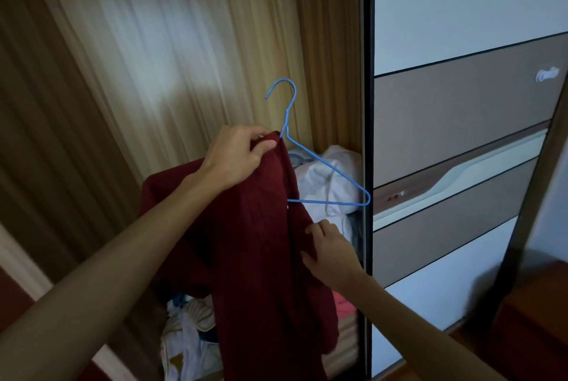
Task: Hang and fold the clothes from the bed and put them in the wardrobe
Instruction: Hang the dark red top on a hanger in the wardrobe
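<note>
Nearest me, the right hand [330, 250] has its fingers curled onto a fold of the maroon garment [255, 257], pinching the cloth just below the hanger's bottom bar. Higher up, the left hand [236, 156] is closed round the bunched top of the same garment, thumb over it, right at the neck of the blue wire hanger [287, 116]. So the garment is in mid-air in front of the open wardrobe, not yet hung. From where I stand only one side of it looks to be on the wire, and the other arm of the hanger pokes out bare towards the dark door frame [367, 73]. That is the worry. Most of the weight hangs to one side, so if the left hand eases its hold the hanger would likely tip and the cloth slide off into the heap of clothes [187, 328] on the wardrobe floor. If the right hand tugs too hard to stretch the opening over the bare arm, thin wire like that might bend. The bare tip sits close to the frame and just in front of the white bundle [332, 171], so it could snag on either. I cannot make out the rail itself up top, so the hook may have a long reach ahead of it.
</note>
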Motion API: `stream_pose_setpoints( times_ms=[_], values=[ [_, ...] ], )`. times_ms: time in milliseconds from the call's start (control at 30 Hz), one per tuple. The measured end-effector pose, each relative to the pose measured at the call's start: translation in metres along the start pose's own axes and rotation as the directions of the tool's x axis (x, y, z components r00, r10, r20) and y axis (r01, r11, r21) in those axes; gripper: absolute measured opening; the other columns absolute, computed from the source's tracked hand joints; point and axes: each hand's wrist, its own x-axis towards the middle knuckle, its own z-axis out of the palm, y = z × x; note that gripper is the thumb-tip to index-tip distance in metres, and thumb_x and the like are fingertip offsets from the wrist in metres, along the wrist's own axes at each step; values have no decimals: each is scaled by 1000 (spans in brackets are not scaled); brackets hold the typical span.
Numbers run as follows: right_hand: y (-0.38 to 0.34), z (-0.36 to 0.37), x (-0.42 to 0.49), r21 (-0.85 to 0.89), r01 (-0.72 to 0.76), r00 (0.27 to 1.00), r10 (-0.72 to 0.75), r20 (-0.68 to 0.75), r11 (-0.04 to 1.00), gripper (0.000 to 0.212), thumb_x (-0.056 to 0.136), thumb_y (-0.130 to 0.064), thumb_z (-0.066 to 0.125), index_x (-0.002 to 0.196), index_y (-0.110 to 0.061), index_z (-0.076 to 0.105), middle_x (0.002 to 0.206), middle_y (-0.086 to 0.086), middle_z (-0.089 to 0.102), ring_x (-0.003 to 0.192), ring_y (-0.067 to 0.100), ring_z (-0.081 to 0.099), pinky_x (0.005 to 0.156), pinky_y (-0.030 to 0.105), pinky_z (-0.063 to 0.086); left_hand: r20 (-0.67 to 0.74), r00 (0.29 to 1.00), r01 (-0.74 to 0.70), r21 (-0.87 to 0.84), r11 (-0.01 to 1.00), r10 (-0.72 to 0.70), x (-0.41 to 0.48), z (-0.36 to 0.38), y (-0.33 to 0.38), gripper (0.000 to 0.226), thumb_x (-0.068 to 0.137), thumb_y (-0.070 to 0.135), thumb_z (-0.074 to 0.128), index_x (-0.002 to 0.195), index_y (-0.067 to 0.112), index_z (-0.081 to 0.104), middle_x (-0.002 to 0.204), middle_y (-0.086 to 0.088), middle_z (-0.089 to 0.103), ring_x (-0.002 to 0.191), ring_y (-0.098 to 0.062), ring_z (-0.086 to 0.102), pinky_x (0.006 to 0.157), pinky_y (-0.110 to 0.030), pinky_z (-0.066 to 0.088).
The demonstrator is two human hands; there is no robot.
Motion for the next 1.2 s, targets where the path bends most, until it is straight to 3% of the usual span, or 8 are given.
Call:
stream_pose_setpoints(
  times_ms=[133, 233, 433, 567, 667, 867, 1100, 1200],
  values=[
    [-9, 21, 14, 75, -210, 973, 202, 109, 975, 48, 88, -42, 62, 124, -11, 52, 115, 10, 54, 104, 29, 56, 82, 40, 47, -27, 999, 19, -163, 986, -24, -12, -33, 1, 17, 92, 26, 68, 107, 23, 76, 95, 13, 75, 91, 1, 69, 87, -22, 53],
    [-23, 27, 34, 152, -197, 980, 189, 68, 969, 28, 99, -30, 48, 107, -6, 60, 103, 14, 63, 96, 34, 62, 72, 37, 42, -33, 999, 23, -216, 976, -31, -23, -61, -1, 16, 92, 20, 69, 105, 25, 76, 91, 22, 72, 87, 10, 66, 80, -7, 48],
    [14, -13, 82, 258, -204, 976, 217, -22, 944, 37, 96, -37, 59, 78, -6, 63, 77, 19, 70, 78, 39, 67, 65, 38, 44, -25, 996, 83, -70, 994, -85, -61, -109, -48, 18, 87, 21, 74, 104, 21, 78, 91, 24, 72, 86, 18, 62, 80, -3, 44],
    [23, -77, 119, 315, -150, 987, 162, -10, 937, 37, 90, -43, 66, 80, -8, 73, 78, 9, 73, 79, 24, 67, 76, 37, 49, -2, 991, 130, 52, 990, -130, -90, -117, -68, 34, 82, 25, 79, 88, 55, 67, 74, 49, 58, 88, 12, 64, 76, -4, 43],
    [0, -113, 138, 295, -106, 993, 84, 86, 949, 28, 90, -37, 69, 85, -10, 78, 82, 6, 74, 81, 19, 67, 74, 34, 49, -34, 985, 171, 4, 985, -171, -93, -110, -72, 41, 81, 25, 79, 77, 62, 63, 73, 43, 63, 82, 15, 64, 73, -1, 43],
    [-53, -131, 151, 236, -98, 985, 61, 162, 967, 42, 89, -30, 68, 50, -19, 56, 56, 1, 55, 62, 11, 53, 50, 20, 35, -68, 975, 199, -168, 965, -213, -83, -83, -67, 17, 84, 26, 77, 97, 38, 75, 83, 10, 76, 85, -6, 72, 79, -19, 54],
    [-41, -137, 157, 148, -285, 955, 266, 133, 947, 34, 87, -30, 63, 72, 0, 59, 85, 20, 64, 78, 32, 65, 60, 27, 41, -79, 965, 225, -242, 944, -251, -86, -84, -70, 17, 82, 26, 78, 99, 31, 77, 83, 9, 77, 85, -9, 73, 79, -32, 58],
    [-25, -139, 158, 133, -322, 942, 302, 148, 937, 33, 87, -26, 64, 62, -9, 51, 74, 10, 58, 63, 23, 58, 51, 26, 41, -116, 946, 253, -328, 910, -304, -94, -90, -80, 17, 79, 29, 78, 96, 32, 76, 81, 8, 77, 84, -12, 73, 82, -39, 59]
  ],
)
